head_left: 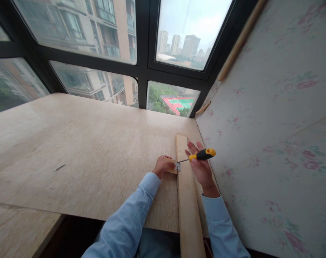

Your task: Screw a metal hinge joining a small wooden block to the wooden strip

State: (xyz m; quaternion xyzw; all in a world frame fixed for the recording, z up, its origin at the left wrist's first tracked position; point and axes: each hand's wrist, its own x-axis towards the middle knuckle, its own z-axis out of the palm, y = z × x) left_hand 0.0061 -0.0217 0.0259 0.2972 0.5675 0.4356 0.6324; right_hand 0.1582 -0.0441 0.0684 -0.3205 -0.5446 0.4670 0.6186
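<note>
A long pale wooden board (pixel 188 200) lies lengthwise on the stone-look sill and runs past its near edge. At its left side is a short wooden block (pixel 171 168), gripped by my left hand (pixel 163 166), the fingers partly hidden. A small silver hinge (pixel 178 167) spans the joint between block and board. My right hand (pixel 202 170) holds a yellow and black screwdriver (pixel 203 154) loosely, several fingers stretched out behind the handle. The screwdriver's shaft points left, its tip at the hinge near my left fingertips. Any screw under the tip is too small to make out.
A thin metal piece (pixel 60 167), perhaps a screwdriver bit, lies on the left of the sill (pixel 98 143). Dark-framed windows (pixel 143 53) stand behind. The wallpapered wall (pixel 273 143) rises close by my right arm. A dark gap (pixel 71 234) opens below the sill's near edge.
</note>
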